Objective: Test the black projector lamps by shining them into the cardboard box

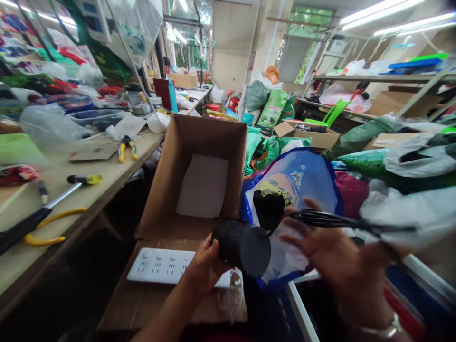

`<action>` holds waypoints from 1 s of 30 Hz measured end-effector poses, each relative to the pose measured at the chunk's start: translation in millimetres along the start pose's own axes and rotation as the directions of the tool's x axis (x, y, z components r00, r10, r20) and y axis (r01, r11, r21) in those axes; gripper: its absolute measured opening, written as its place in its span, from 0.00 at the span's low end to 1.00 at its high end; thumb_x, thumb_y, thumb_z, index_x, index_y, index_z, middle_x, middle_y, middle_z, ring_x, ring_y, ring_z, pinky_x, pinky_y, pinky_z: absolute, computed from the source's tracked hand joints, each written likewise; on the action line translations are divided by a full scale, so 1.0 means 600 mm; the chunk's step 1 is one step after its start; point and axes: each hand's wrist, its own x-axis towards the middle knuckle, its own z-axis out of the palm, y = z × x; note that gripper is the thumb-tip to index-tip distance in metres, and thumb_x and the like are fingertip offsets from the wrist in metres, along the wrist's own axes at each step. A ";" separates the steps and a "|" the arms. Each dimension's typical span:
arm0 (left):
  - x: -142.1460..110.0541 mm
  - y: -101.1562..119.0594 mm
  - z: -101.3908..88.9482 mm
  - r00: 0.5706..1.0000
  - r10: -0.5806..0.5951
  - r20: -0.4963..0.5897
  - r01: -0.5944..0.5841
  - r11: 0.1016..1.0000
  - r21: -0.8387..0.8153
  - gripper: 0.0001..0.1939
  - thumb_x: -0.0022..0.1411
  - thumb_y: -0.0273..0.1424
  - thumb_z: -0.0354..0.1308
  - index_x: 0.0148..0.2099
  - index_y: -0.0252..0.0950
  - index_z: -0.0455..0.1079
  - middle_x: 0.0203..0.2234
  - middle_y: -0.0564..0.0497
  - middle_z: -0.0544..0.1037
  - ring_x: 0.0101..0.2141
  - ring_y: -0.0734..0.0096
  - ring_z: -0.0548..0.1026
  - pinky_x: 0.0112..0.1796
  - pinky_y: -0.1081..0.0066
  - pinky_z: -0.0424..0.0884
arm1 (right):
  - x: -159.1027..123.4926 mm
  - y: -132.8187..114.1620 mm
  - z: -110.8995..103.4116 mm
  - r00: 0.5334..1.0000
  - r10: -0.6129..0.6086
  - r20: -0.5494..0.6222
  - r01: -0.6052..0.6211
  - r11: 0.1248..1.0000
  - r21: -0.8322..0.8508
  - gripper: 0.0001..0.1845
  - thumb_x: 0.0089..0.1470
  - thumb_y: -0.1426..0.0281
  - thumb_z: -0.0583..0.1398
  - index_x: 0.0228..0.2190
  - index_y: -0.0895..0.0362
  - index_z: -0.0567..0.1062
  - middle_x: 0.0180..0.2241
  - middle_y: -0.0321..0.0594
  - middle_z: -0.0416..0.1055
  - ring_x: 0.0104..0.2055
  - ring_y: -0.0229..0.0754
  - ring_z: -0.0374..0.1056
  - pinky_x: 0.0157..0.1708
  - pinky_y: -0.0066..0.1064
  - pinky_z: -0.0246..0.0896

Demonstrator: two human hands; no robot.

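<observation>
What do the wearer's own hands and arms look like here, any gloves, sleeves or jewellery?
The left hand and right hand are both bare, without gloves. No sleeve shows on the left forearm. A shiny, silvery band circles the right wrist; blur hides whether it is a watch or bracelet.

The black cylinder is tilted in the left hand; the bundled black cable stretches at the right hand
</observation>
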 end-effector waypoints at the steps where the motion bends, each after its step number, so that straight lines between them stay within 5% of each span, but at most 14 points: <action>1: -0.002 -0.001 -0.001 0.996 0.080 -0.034 -0.079 0.996 0.035 0.25 0.49 0.36 0.67 0.50 0.42 0.67 0.43 0.50 0.77 0.43 0.64 0.75 0.45 0.65 0.68 | -0.013 0.031 0.011 0.991 0.083 0.102 -0.098 0.984 0.149 0.43 0.40 0.32 0.43 0.51 0.42 0.65 0.43 0.49 0.71 0.41 0.59 0.70 0.32 0.51 0.67; 4: -0.008 -0.009 -0.002 0.957 0.255 -0.140 -0.221 0.950 0.221 0.35 0.44 0.30 0.70 0.54 0.40 0.62 0.46 0.47 0.74 0.47 0.62 0.71 0.49 0.65 0.65 | -0.052 0.112 0.050 0.943 0.212 0.255 -0.296 0.886 0.357 0.41 0.41 0.44 0.61 0.55 0.40 0.58 0.57 0.47 0.60 0.51 0.57 0.66 0.38 0.49 0.68; 7: -0.019 -0.011 -0.003 0.962 0.226 -0.152 -0.146 0.900 0.411 0.40 0.41 0.28 0.70 0.56 0.35 0.59 0.46 0.44 0.74 0.47 0.58 0.71 0.48 0.65 0.66 | -0.076 0.151 0.082 0.938 0.258 0.233 -0.323 0.894 0.309 0.51 0.39 0.56 0.68 0.60 0.43 0.49 0.55 0.46 0.62 0.51 0.54 0.65 0.47 0.46 0.64; 13: -0.043 0.024 0.006 0.986 0.145 -0.083 -0.053 0.744 0.666 0.33 0.45 0.32 0.66 0.54 0.34 0.61 0.47 0.41 0.73 0.47 0.56 0.72 0.45 0.65 0.68 | -0.076 0.147 0.088 0.949 0.264 0.175 -0.286 0.951 0.118 0.48 0.36 0.68 0.67 0.57 0.49 0.54 0.47 0.42 0.66 0.44 0.49 0.67 0.45 0.39 0.64; 18: -0.054 0.042 0.006 0.974 0.192 -0.123 0.021 0.461 0.887 0.22 0.47 0.34 0.65 0.46 0.34 0.68 0.36 0.43 0.79 0.38 0.56 0.75 0.39 0.65 0.68 | -0.077 0.135 0.085 0.958 0.216 0.191 -0.214 0.976 -0.034 0.43 0.35 0.70 0.66 0.53 0.49 0.57 0.46 0.40 0.65 0.45 0.48 0.65 0.44 0.36 0.64; 22: -0.060 0.024 0.002 0.945 0.289 -0.153 0.045 0.349 0.936 0.13 0.49 0.34 0.63 0.38 0.37 0.68 0.31 0.45 0.79 0.34 0.55 0.76 0.34 0.65 0.67 | -0.084 0.136 0.090 0.967 0.185 0.175 -0.149 0.968 -0.204 0.44 0.35 0.71 0.67 0.53 0.50 0.54 0.46 0.43 0.64 0.46 0.51 0.65 0.46 0.42 0.63; 27: -0.070 -0.002 0.005 0.933 0.297 -0.201 0.106 0.307 0.946 0.10 0.56 0.35 0.57 0.38 0.39 0.62 0.26 0.45 0.77 0.28 0.56 0.75 0.29 0.64 0.65 | -0.091 0.137 0.102 0.992 -0.001 0.123 0.050 0.915 -0.400 0.43 0.38 0.72 0.67 0.54 0.50 0.56 0.49 0.46 0.61 0.50 0.54 0.61 0.51 0.47 0.58; 30: -0.071 -0.005 0.007 0.933 0.300 -0.197 0.093 0.328 0.940 0.10 0.56 0.35 0.57 0.38 0.39 0.61 0.27 0.45 0.78 0.29 0.56 0.76 0.30 0.64 0.67 | -0.089 0.140 0.115 0.996 -0.041 0.077 0.070 0.909 -0.411 0.42 0.40 0.71 0.66 0.55 0.50 0.56 0.51 0.46 0.59 0.52 0.54 0.60 0.53 0.47 0.57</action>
